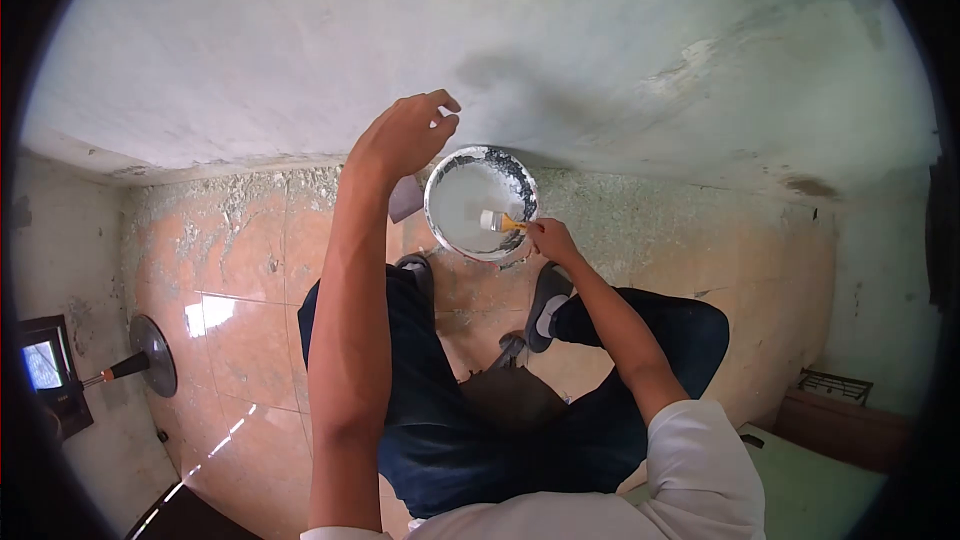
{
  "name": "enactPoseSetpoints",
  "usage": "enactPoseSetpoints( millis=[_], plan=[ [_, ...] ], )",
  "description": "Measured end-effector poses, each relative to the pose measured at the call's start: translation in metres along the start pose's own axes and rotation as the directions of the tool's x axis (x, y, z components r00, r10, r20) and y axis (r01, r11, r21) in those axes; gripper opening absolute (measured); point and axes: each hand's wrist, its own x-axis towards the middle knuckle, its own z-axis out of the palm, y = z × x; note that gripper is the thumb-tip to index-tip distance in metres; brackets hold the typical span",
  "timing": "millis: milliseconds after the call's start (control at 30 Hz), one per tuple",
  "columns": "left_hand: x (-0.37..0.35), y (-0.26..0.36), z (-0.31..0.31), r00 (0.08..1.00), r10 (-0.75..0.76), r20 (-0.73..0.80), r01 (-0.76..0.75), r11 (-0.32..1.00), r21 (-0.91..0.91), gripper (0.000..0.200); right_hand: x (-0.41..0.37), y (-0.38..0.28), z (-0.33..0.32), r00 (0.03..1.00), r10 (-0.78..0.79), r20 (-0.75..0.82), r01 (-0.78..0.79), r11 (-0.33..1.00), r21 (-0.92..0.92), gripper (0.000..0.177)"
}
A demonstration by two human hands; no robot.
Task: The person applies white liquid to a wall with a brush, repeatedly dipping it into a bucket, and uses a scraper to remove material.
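A paintbrush [498, 221] with a yellow handle and pale bristles is gripped in my right hand [552, 241]. Its head hangs over the round bucket [431, 208], which stands on the floor between my feet and the wall. Inside the bucket is whitish paint [468, 202], and dark, flaky smears line its inner right side. My left hand [408, 132] is raised near the wall, above and left of the bucket. Its fingers are bent, with a gap between thumb and forefinger, and nothing shows in them.
The pale wall [300, 60] has stained, peeling patches. Flakes litter the tiled floor [250, 270] along it. A greyish-purple flat piece [405, 198] lies left of the bucket. A dark round disc [153, 355] with a handle stands at left; a wire rack [835, 386] is at right.
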Motion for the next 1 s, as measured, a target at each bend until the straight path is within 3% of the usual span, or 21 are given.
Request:
enactPoseSetpoints(
  millis=[33, 67, 133, 267, 367, 400, 467, 600, 667, 800, 900, 933, 1000],
  plan=[
    [0.001, -0.002, 0.000, 1.000, 0.003, 0.007, -0.003, 1.000, 0.005, 0.037, -0.008, -0.001, -0.008, 0.990, 0.096, 0.101, -0.121, 0.952, 0.282, 0.034],
    [0.001, -0.003, -0.001, 1.000, 0.008, 0.009, -0.008, 1.000, 0.009, 0.037, -0.017, -0.003, -0.015, 0.992, 0.094, 0.088, -0.115, 0.952, 0.283, 0.034],
    [-0.001, -0.006, 0.000, 0.999, 0.042, -0.002, -0.042, 0.999, 0.013, 0.037, -0.035, -0.014, -0.031, 0.983, 0.143, 0.114, -0.183, 0.773, 0.608, 0.030],
    [-0.005, -0.004, 0.001, 0.995, 0.090, -0.045, -0.089, 0.996, 0.018, 0.034, -0.068, -0.038, -0.075, 0.992, 0.093, 0.090, -0.129, 0.678, 0.723, 0.031],
    [-0.011, 0.001, 0.000, 0.988, 0.122, -0.093, -0.126, 0.991, -0.036, 0.032, -0.096, -0.051, -0.103, 0.987, 0.044, 0.151, -0.157, 0.349, 0.924, 0.032],
    [-0.012, 0.001, 0.002, 0.984, 0.142, -0.108, -0.150, 0.986, -0.071, 0.032, -0.107, -0.055, -0.112, 0.991, 0.032, 0.133, -0.135, 0.359, 0.924, 0.032],
    [-0.016, 0.002, 0.001, 0.966, 0.198, -0.167, -0.210, 0.976, -0.060, 0.031, -0.130, -0.071, -0.132, 0.989, -0.092, 0.116, -0.096, 0.195, 0.976, 0.027],
    [-0.042, 0.012, 0.003, 0.925, 0.188, -0.331, -0.271, 0.936, -0.225, 0.029, -0.190, -0.128, -0.190, 0.984, -0.179, 0.022, 0.009, 0.171, 0.985, 0.021],
    [-0.058, 0.015, 0.006, 0.908, 0.210, -0.362, -0.313, 0.915, -0.255, 0.027, -0.205, -0.141, -0.222, 0.943, -0.332, -0.007, 0.041, 0.094, 0.995, 0.019],
    [-0.078, 0.021, 0.015, 0.914, 0.252, -0.319, -0.345, 0.895, -0.282, 0.025, -0.232, -0.171, -0.300, 0.892, -0.425, -0.152, 0.211, 0.095, 0.973, 0.027],
    [-0.094, 0.028, 0.018, 0.915, 0.272, -0.299, -0.359, 0.886, -0.293, 0.026, -0.258, -0.200, -0.377, 0.871, -0.426, -0.245, 0.293, 0.050, 0.955, 0.049],
    [-0.103, 0.033, 0.019, 0.913, 0.255, -0.318, -0.358, 0.876, -0.325, 0.026, -0.265, -0.205, -0.404, 0.858, -0.434, -0.275, 0.317, 0.027, 0.948, 0.049],
    [-0.109, 0.018, 0.027, 0.893, 0.251, -0.374, -0.379, 0.867, -0.323, 0.026, -0.288, -0.224, -0.460, 0.812, -0.434, -0.391, 0.484, 0.125, 0.866, 0.041]
  ],
)
